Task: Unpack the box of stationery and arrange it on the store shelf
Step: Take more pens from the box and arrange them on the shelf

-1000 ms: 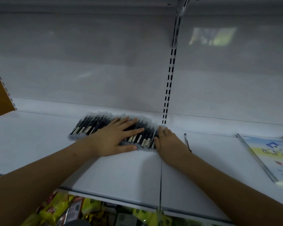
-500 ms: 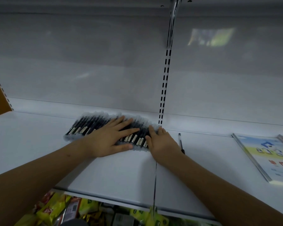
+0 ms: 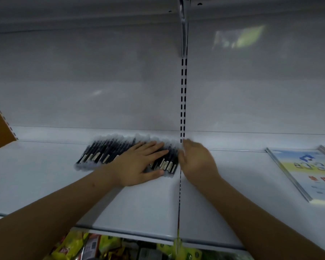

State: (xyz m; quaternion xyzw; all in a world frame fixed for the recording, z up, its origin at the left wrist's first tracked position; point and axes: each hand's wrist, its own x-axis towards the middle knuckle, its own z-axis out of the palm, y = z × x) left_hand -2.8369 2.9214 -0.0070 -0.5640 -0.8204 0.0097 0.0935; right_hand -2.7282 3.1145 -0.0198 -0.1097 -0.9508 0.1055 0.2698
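1. The pens lie in one flat row on the shelf, close to the back wall, at about 11 o'clock from the middle of the view. The row runs 9 to 3; each pen's own long axis runs roughly 7 to 1.

2. The left hand is flat on top of the row's right half, fingers straight and slightly spread, pointing toward 2 o'clock, thumb along the near ends of the pens.

3. The right hand stands on edge against the row's right end, right at the seam between shelf panels. Fingers are straight and held together, blurred at the tips, touching or all but touching the last pen.

4. The relation that counts: the row lies at 9 o'clock from the right fingers, so any squaring-up push, I'd judge, goes along the row's length, not along a pen. The left hand is nearer the bulk and pins it.

5. Looks: dark barrels, pale labels near the near ends, clear frosty caps or wrap at both ends. They should roll easily sideways.

6. A booklet sits well apart at 3 o'clock.
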